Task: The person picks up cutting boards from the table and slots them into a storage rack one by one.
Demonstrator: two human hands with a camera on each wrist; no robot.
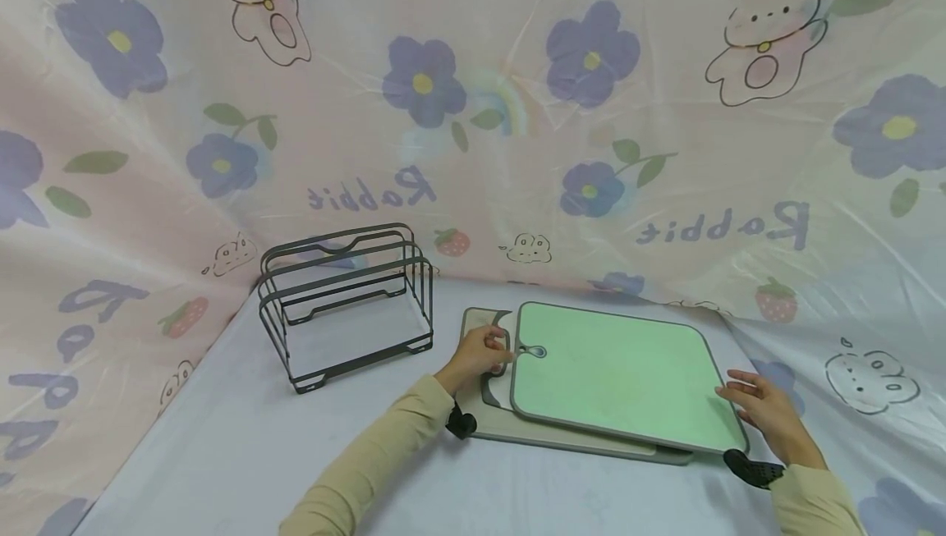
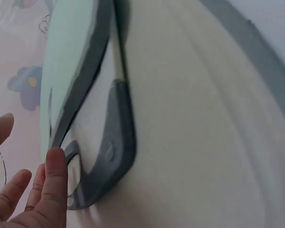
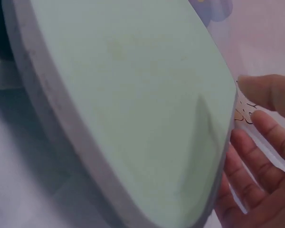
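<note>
The green board (image 1: 621, 376) lies between the two hands, just to the right of the left hand (image 1: 479, 351) and just to the left of the right hand (image 1: 769, 413). We see the left hand loosely open at the board's near-left end, beside its small hole (image 1: 534, 350); a fingertip meets the edge, the thumb stands apart, and nothing is gripped. The right hand is open too, its fingers spread and slightly bent along the opposite edge, the thumb standing off from them; we see no grip there either.

Under the green board, a beige board (image 1: 562, 435) shows below and to the right of the left hand. Right by the left fingers we find dark grey trim (image 2: 121, 128) around a pale area; we cannot tell whether that belongs to the beige board or to another.

Well to the left of the left hand we see a black wire rack (image 1: 362, 362), upright on the white tabletop (image 1: 207, 437). Black wrist gear (image 1: 461, 423) sits below the left hand, next to a beige sleeve (image 1: 369, 462). Beyond both hands hangs a backdrop (image 1: 502, 19) printed with rabbits and purple flowers.
</note>
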